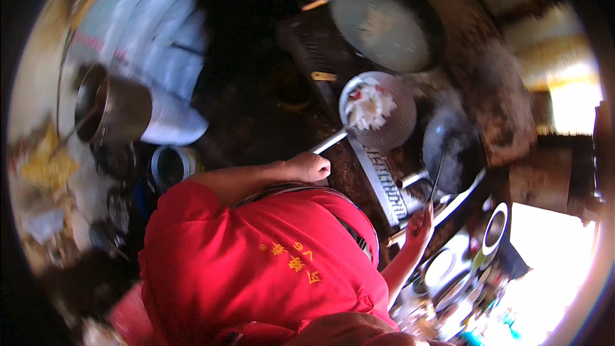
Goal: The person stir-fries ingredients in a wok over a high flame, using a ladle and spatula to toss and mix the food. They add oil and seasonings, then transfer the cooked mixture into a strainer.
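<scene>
My left hand (310, 167) is closed around the metal handle of a perforated strainer (401, 122), held over the stove's edge between two woks. White pieces of food (372, 108) with some red bits lie in it. Toward the right, my right hand (420, 225) grips a thin-handled utensil (439, 173) whose far end reaches into a dark, steaming wok (447, 146); that end is hidden by steam and blur. Beyond the strainer sits a larger wok (391, 33) of cloudy liquid, with a wooden-handled utensil (317, 5) at its rim.
Slotted metal grates (387, 182) edge the stove. At the right stand a white-rimmed container (496, 228), a white plate (440, 266) and several dishes. A large metal pot (125, 108) and a light-rimmed bucket (187, 163) are at the left. A rough ledge (504, 91) runs behind the woks.
</scene>
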Available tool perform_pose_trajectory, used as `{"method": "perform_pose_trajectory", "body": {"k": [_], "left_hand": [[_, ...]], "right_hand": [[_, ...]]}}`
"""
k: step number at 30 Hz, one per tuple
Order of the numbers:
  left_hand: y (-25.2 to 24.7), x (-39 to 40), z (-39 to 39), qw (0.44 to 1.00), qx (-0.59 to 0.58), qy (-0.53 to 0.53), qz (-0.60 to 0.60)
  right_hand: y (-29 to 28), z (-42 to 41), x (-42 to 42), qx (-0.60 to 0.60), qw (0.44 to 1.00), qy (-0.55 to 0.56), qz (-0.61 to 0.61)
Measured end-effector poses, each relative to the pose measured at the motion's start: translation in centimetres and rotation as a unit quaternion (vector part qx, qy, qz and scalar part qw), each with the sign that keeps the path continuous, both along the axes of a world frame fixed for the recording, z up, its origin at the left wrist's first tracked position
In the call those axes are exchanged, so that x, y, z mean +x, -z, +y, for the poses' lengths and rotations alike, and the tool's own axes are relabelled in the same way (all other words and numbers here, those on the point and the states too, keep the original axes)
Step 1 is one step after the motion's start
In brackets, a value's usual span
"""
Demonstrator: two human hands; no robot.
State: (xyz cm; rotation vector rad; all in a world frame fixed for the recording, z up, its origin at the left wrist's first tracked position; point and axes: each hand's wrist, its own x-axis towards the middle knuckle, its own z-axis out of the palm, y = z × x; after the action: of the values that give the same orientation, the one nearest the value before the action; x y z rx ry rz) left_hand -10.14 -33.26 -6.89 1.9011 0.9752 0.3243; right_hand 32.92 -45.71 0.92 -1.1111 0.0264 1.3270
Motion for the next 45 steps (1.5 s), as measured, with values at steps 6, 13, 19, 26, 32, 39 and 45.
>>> {"method": "perform_pose_trajectory", "body": {"k": [6, 13, 19, 26, 32, 39, 45], "left_hand": [[-1.3, -9.4, -4.8, 0.884, -0.032, -0.453, -0.113], [-2.6, -41.5, -10.9, 0.455, 0.053, -0.803, -0.382], [-8.4, -68.4, -18.8, 0.329, 0.218, -0.898, 0.193], [-13.2, -85.3, -19.2, 0.454, 0.124, -0.723, 0.506], [-14.0, -91.4, -19.4, 0.459, 0.005, -0.639, 0.617], [-18.1, -89.1, -24.1, 0.558, -0.179, -0.461, 0.666], [-23.9, -76.8, -26.5, 0.71, -0.403, -0.56, -0.144]], "right_hand": [[1.9, 0.7, 4.3, -0.148, 0.967, -0.107, -0.178], [4.9, 10.7, 10.3, 0.129, 0.733, -0.008, -0.668], [2.9, 15.8, -3.5, 0.137, 0.828, -0.217, -0.498], [-3.5, 15.9, -27.8, 0.202, 0.508, -0.47, -0.693], [-6.2, 17.5, -40.0, 0.153, 0.45, -0.55, -0.687], [-3.9, 17.2, -45.5, 0.145, 0.404, -0.62, -0.657], [-2.5, 15.8, -48.2, 0.173, 0.409, -0.647, -0.62]]}}
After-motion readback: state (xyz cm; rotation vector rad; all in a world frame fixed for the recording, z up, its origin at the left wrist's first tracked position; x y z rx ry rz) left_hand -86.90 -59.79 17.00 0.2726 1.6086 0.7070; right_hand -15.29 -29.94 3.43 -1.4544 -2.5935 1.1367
